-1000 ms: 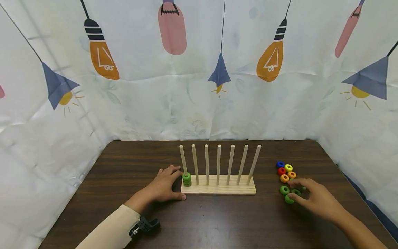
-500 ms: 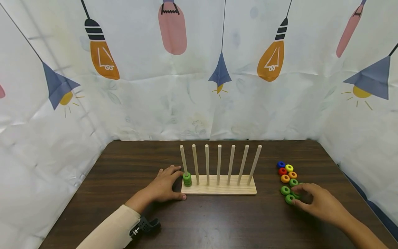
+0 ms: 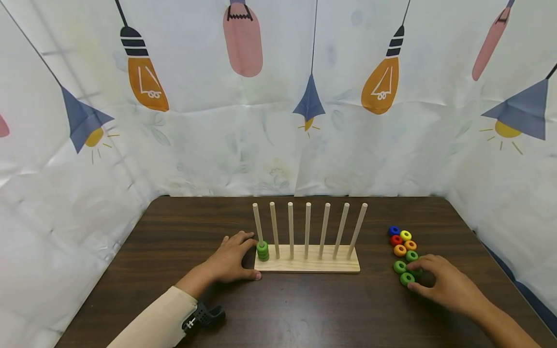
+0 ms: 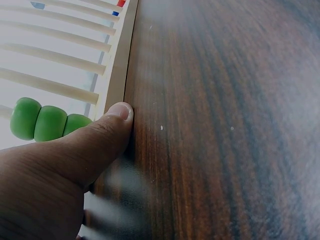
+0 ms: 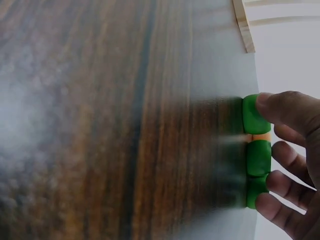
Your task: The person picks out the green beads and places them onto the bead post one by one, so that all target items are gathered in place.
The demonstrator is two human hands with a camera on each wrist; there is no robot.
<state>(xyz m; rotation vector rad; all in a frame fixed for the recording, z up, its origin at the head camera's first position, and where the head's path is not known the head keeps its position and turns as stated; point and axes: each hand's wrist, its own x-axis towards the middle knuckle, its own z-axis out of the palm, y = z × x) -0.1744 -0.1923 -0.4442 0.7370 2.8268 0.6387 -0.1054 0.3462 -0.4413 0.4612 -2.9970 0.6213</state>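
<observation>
My left hand [image 3: 232, 258] grips the left end of a wooden peg stand [image 3: 306, 265], its thumb along the front edge and fingers toward the back. Green beads [image 3: 263, 251] are stacked on the stand's leftmost peg; the left wrist view shows the stacked beads [image 4: 50, 120] beside the thumb. The other pegs are bare. At the table's right, my right hand [image 3: 448, 280] reaches over loose green beads, with its thumb at the nearest green bead [image 3: 406, 279]. In the right wrist view, the fingertips touch green beads [image 5: 258, 157]. Part of this group is hidden under the hand.
Behind the green beads lie a blue bead [image 3: 394, 230], a yellow bead [image 3: 405, 236], a red bead [image 3: 396, 240] and two orange beads [image 3: 400, 250]. All rest on a dark wood table [image 3: 304, 309]. A patterned curtain [image 3: 278, 145] hangs around its far sides.
My right hand has drawn back slightly, uncovering more of the green beads behind and in front of its fingers. My left hand stays on the stand.
</observation>
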